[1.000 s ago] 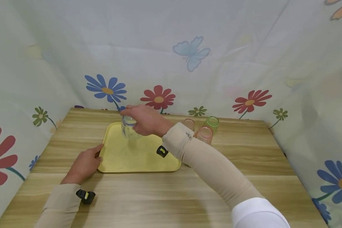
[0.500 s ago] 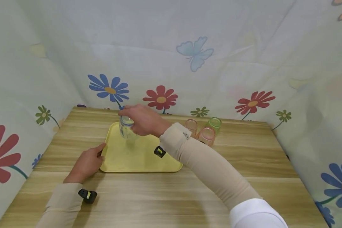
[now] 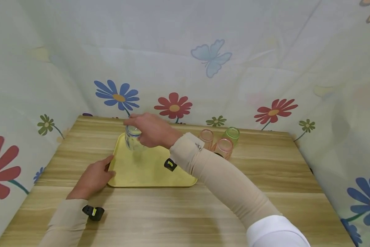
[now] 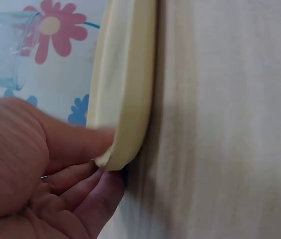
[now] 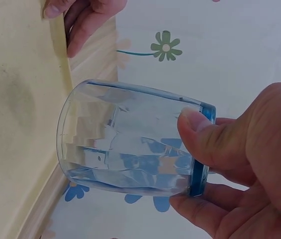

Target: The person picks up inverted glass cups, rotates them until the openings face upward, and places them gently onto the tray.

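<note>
My right hand [image 3: 152,129] holds a clear, blue-tinted drinking glass [image 3: 133,140] by its thick base. The glass [image 5: 130,142] is upside down, its rim facing the yellow tray [image 3: 154,175] near the tray's back left corner. In the right wrist view, thumb and fingers pinch the base from opposite sides; whether the rim touches the tray I cannot tell. My left hand [image 3: 93,178] grips the tray's left edge, and the left wrist view has the thumb over the rim [image 4: 130,109] and the fingers beneath.
Right of the tray, partly behind my right forearm, stand two pink glasses [image 3: 224,146] and a green glass [image 3: 232,133]. Everything rests on a wood-grain table [image 3: 259,164]. A flower-printed cloth [image 3: 249,79] hangs around its back and sides.
My right hand has moved slightly left with the glass, over the tray's back left part. My left hand keeps its grip on the tray edge. The view has shifted a little.
</note>
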Demonstrator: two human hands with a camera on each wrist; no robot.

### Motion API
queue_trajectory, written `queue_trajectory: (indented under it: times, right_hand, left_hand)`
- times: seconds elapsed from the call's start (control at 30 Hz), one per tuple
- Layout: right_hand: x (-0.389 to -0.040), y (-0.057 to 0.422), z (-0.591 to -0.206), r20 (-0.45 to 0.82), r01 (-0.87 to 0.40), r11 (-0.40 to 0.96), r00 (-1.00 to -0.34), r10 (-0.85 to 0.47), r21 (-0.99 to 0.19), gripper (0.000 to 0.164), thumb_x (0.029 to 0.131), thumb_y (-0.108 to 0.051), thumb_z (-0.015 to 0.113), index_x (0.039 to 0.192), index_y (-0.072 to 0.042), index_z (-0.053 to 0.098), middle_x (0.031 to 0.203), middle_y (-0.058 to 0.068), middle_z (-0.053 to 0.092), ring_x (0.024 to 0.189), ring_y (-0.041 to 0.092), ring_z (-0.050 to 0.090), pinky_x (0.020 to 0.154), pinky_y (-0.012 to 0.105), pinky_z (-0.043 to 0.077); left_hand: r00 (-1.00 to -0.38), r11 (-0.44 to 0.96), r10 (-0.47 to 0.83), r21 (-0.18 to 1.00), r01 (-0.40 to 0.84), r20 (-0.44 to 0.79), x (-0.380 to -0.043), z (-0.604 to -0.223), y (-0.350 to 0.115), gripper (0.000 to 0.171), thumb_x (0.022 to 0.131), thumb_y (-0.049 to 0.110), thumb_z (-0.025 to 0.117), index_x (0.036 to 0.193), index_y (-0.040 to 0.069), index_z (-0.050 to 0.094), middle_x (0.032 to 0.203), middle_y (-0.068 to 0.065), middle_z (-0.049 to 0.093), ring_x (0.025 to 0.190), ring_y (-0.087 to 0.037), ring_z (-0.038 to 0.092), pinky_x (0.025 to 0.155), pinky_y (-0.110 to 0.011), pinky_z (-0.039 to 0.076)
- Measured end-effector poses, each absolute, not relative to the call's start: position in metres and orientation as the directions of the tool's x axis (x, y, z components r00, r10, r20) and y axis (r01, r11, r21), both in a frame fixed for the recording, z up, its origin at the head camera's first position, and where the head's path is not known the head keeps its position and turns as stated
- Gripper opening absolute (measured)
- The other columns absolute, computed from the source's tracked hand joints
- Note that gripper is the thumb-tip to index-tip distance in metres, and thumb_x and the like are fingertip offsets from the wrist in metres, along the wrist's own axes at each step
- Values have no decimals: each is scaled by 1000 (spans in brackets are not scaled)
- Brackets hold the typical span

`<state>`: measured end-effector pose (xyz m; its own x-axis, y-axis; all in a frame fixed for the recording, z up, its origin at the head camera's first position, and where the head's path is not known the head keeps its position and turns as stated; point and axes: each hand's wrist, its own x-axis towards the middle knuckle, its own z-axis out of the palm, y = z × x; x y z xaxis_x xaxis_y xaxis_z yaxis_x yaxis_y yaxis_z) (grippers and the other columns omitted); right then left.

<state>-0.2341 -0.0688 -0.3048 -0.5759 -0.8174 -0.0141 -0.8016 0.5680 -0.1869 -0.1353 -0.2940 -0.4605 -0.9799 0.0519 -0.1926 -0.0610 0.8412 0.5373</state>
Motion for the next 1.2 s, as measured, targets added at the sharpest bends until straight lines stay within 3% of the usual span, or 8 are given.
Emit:
queue_trajectory:
  times: [0.13, 0.37, 0.57, 0.97, 1.2]
  right_hand:
    - [-235, -66, -306, -16, -782, 576, -590, -807, -237, 60, 95, -1, 59, 152, -19, 56, 161, 5, 52, 142, 23, 57, 108, 30, 55]
    - [-240, -58, -311, 27, -751, 568, -611, -792, -338, 59, 96, -6, 66, 153, -18, 55, 159, 4, 54, 147, 21, 52, 118, 31, 47]
    - [-242, -52, -313, 60, -733, 560, -626, -778, -387, 58, 96, -10, 70, 152, -18, 55, 158, 2, 55, 147, 21, 52, 121, 33, 44]
    - [-242, -44, -312, 91, -650, 542, -681, -727, -533, 59, 94, -11, 76, 150, -18, 58, 146, 3, 65, 125, 18, 63, 110, 30, 53]
    - [-247, -34, -316, 98, -568, 489, -712, -695, -662, 58, 94, -11, 76, 148, -19, 59, 144, 4, 66, 125, 19, 64, 112, 33, 53]
  left_hand:
    - [-980, 826, 65, 561, -54, -190, -135, -457, -294, 81, 99, 30, 69, 157, -12, 31, 149, -38, 50, 136, -55, 51, 107, -68, 46]
    - [-992, 791, 57, 611, -26, -116, -142, -442, -279, 111, 92, 50, 77, 165, -4, 13, 161, -35, 37, 145, -55, 43, 114, -70, 39]
    - [-996, 774, 58, 633, 5, -63, -153, -426, -266, 122, 87, 64, 75, 167, 2, 8, 164, -33, 34, 144, -57, 43, 113, -70, 41]
    - [-999, 712, 21, 702, 36, 30, -157, -415, -260, 112, 87, 60, 78, 168, 10, 18, 166, -25, 34, 144, -54, 44, 114, -65, 43]
    - [-991, 584, -18, 806, 96, 131, -155, -415, -261, 99, 86, 48, 84, 164, 12, 34, 160, -21, 47, 144, -45, 49, 109, -51, 46]
